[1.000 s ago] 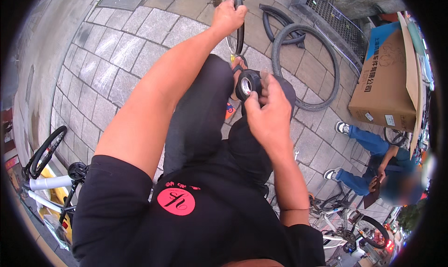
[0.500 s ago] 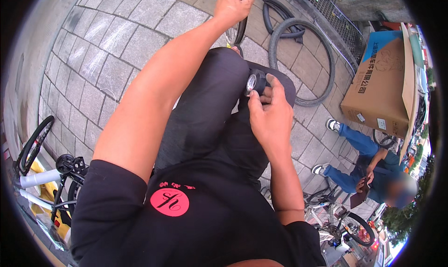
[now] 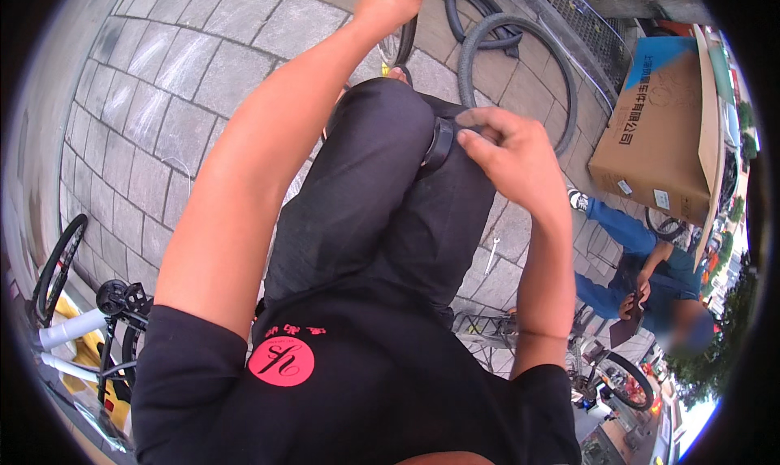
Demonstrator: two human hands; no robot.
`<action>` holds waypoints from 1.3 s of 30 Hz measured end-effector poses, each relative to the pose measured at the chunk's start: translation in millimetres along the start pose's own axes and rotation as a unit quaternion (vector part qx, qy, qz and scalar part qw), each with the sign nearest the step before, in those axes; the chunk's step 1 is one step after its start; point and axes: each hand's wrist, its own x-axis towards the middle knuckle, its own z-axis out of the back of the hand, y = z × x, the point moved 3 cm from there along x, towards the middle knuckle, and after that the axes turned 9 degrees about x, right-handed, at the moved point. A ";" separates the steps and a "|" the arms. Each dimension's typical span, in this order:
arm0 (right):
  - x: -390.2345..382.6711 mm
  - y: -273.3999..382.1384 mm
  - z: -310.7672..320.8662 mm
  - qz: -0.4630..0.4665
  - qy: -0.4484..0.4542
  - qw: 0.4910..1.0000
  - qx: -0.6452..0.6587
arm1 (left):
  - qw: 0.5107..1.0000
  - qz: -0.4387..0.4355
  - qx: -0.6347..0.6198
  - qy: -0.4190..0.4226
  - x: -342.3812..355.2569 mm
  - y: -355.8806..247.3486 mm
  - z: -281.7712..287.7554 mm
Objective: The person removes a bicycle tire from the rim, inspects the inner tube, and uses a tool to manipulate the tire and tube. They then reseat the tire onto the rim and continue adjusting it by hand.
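Note:
My left hand (image 3: 390, 0) is closed at the top edge of the picture, around the narrow black tyre of a bicycle wheel (image 3: 406, 42); the frame's edge cuts off part of the grip. A roll of black tape (image 3: 439, 144) rests on edge against my thighs (image 3: 345, 172), between the knees. Just to its right is my right hand (image 3: 516, 152), thumb and forefinger curled toward each other near the roll. What lies between those fingertips, if anything, is too dark to make out.
A bare black tyre (image 3: 561, 75) and a folded inner tube (image 3: 463, 14) lie ahead on the paving. A cardboard box (image 3: 658, 132) stands at right, near a seated person (image 3: 642, 278). A wrench (image 3: 492, 254) lies beside my right thigh. Bicycle parts (image 3: 77, 327) stand at left.
My right hand has moved right, off the tape roll's side, and the roll now shows edge-on. The left hand stays by the wheel; the whole view has shifted slightly.

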 end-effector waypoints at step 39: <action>48.8 31.4 -15.1 0.226 0.197 0.904 -0.303 | 0.999 0.036 0.009 0.009 -1.4 -11.5 0.5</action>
